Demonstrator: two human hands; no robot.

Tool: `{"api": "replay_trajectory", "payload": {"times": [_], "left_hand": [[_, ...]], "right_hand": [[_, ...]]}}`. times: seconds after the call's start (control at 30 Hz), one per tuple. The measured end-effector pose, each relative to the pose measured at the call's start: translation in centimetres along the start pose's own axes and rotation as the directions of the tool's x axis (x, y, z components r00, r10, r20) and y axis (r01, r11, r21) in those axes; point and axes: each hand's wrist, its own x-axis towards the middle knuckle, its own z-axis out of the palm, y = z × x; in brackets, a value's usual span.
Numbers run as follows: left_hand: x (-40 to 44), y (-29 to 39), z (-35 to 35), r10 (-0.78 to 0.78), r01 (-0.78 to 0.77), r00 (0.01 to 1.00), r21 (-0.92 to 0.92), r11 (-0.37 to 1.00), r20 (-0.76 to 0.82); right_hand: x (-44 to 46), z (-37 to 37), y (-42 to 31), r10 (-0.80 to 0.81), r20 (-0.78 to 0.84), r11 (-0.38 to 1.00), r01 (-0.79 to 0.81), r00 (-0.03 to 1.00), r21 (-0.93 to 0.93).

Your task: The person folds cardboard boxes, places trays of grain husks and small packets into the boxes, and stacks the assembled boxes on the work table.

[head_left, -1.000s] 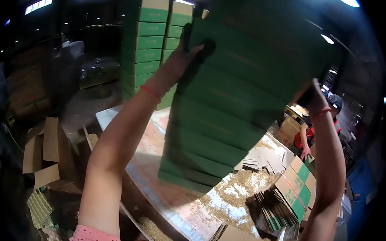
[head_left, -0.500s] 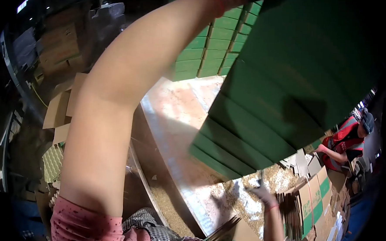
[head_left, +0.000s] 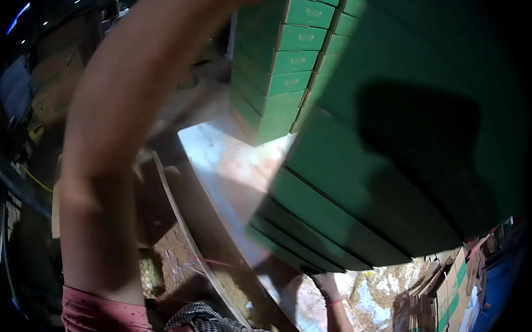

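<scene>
I find one column of green boxes (head_left: 336,200) directly in front of me, over the near part of the pale table (head_left: 207,148), its sides slanting more than those of the standing stacks (head_left: 298,62) behind it. My right hand (head_left: 326,283) is at the column's lower edge; its fingers are hidden there, so I cannot tell how far they are curled or whether they bear any weight. My left arm (head_left: 109,122) is raised alongside the column, but the left hand is beyond the top of the view; its opening and its hold cannot be confirmed. As to what is done: the boxes in this column appear shut and set one upon another, and the stacks behind show boxes piled in regular tiers. As to what is left: I judge the near column not yet squared up or at rest, since my right hand is at its foot and its sides run aslant. Whether its base touches the table cannot be determined. On the right, a bundle of flat cardboard (head_left: 433,313) is unformed, beside loose shavings (head_left: 417,271) scattered on the tabletop.
</scene>
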Motion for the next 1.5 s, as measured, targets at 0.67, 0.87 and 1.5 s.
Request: {"api": "replay_trajectory", "payload": {"times": [0.67, 0.87, 1.5], "left_hand": [[-9.0, -20.1, -13.5, -0.414, 0.483, 0.855, 0.188, 0.855, -0.313], [-8.5, -22.3, -14.3, -0.212, 0.280, 0.956, 0.403, 0.871, -0.205], [-23.3, -14.8, 17.4, 0.070, -0.034, 0.994, 0.394, 0.919, -0.078]], "right_hand": [[31.9, 38.3, -13.9, 0.440, -0.262, 0.897, -0.413, 0.859, 0.155], [35.7, 37.4, -15.5, 0.483, -0.141, 0.874, -0.485, 0.864, 0.021], [-15.3, 0.9, 1.1, 0.522, -0.331, 0.849, -0.516, 0.786, 0.111]]}}
